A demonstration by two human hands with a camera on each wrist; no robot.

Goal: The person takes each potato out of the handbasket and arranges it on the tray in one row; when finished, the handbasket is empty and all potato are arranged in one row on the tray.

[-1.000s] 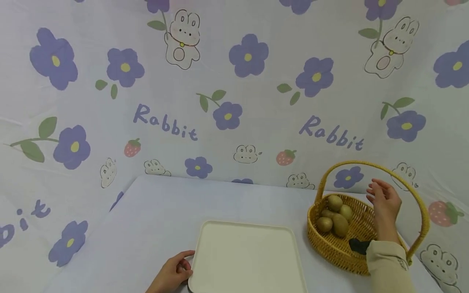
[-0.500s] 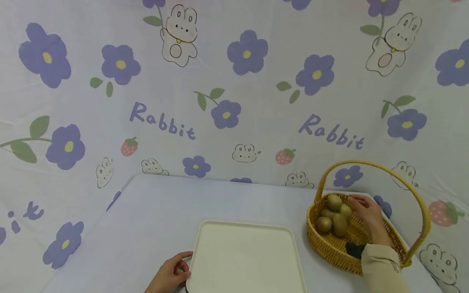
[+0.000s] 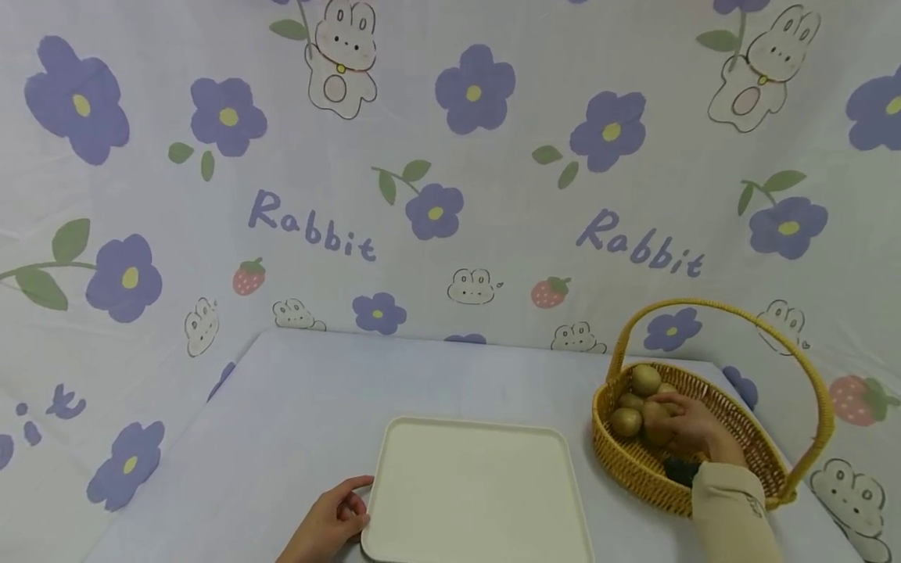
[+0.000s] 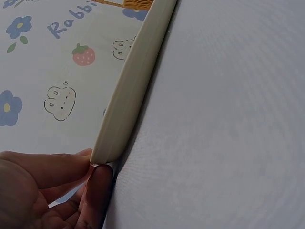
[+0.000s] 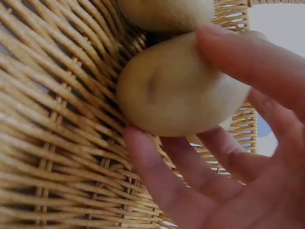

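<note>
My right hand (image 3: 693,428) reaches into the wicker basket (image 3: 637,478) and grips a potato (image 5: 171,90). In the right wrist view the thumb lies on top of it and the fingertips curl beneath its far side. Another potato (image 5: 167,14) sits just behind. More potatoes, among them one at the back (image 3: 645,380) and one at the left (image 3: 626,422), are bunched in the basket's left end. My left hand (image 3: 327,520) pinches the left edge of a cream rectangular tray (image 3: 479,493). Close up, thumb and finger meet at the tray's rim (image 4: 126,95).
A tall arched handle (image 3: 732,311) rises over the basket. The tray lies on a white-covered table (image 3: 331,399) left of the basket. Behind stands a printed cloth backdrop (image 3: 493,172). Something black (image 3: 680,471) shows beside the right sleeve cuff (image 3: 728,485).
My right hand has come down and left from above the basket's right side and now grips a potato. My left hand stays at the tray's edge. The head view has tilted down slightly.
</note>
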